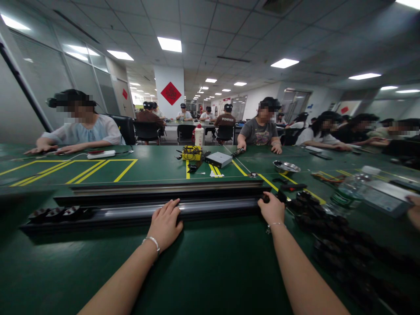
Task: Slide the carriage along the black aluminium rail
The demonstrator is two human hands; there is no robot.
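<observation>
A long black track [210, 209] with a shiny grey channel lies across the green table in front of me. Several round black modules [59, 213] sit in its left end. My left hand [166, 225] grips the track near its middle, fingers over the top and thumb on the near side. At the right end, my right hand [272, 209] has its fingers closed around a small black part [265, 198], mostly hidden by the hand. Whether that part sits inside the channel, I cannot tell. Just behind lies a second long black track [170, 188].
Loose black modules [344, 236] are heaped at my right, near a plastic bottle [352, 188] and a grey box [387, 197]. Farther back are a metal bowl [286, 166], a silver box [218, 159] and a yellow basket [192, 153]. Other people sit around the table.
</observation>
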